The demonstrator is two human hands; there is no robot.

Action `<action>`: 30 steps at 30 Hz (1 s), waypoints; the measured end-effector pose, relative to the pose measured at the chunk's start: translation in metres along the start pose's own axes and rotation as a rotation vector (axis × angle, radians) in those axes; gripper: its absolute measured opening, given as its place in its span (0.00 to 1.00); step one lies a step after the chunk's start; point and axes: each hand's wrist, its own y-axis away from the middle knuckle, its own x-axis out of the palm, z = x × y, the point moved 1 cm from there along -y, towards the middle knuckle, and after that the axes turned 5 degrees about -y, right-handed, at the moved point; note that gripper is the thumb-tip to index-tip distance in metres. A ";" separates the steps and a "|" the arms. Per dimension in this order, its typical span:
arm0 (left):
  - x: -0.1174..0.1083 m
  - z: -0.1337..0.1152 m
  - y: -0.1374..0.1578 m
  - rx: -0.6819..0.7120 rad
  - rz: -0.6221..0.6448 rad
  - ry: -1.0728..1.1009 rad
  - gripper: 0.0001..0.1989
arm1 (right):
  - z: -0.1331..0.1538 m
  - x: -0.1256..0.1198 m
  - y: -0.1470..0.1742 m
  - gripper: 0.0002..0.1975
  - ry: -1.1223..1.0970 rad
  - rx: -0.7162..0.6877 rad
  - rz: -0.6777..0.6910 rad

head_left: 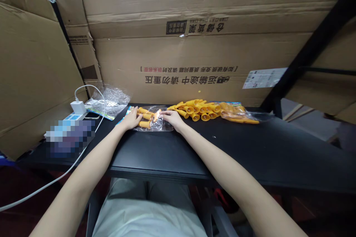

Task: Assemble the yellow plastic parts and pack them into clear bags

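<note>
A clear plastic bag lies flat on the table in front of me, with several yellow plastic pieces with flared ends inside. My left hand rests on the bag's left end, thumb and fingers apart, beside the yellow pieces. A blue printed strip shows under that hand. At the bag's right part, my right hand pinches the film between thumb and fingers. Just beyond my right hand is a pile of loose yellow trumpet-shaped pieces, touching or very near it.
Another bag of yellow pieces lies right of the pile. Left are empty-looking clear bags, a white charger with a cable, a phone and a blurred-out object. Cardboard walls the black table's back.
</note>
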 end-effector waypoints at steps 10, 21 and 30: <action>0.000 0.005 -0.002 0.025 -0.033 -0.001 0.34 | -0.004 0.003 -0.002 0.15 -0.059 0.047 0.103; 0.004 0.005 -0.006 -0.038 0.067 -0.097 0.35 | -0.001 0.005 -0.001 0.15 -0.027 -0.030 0.132; 0.007 0.025 -0.014 -0.076 0.041 -0.118 0.37 | 0.016 -0.037 0.000 0.17 0.922 -0.257 -0.229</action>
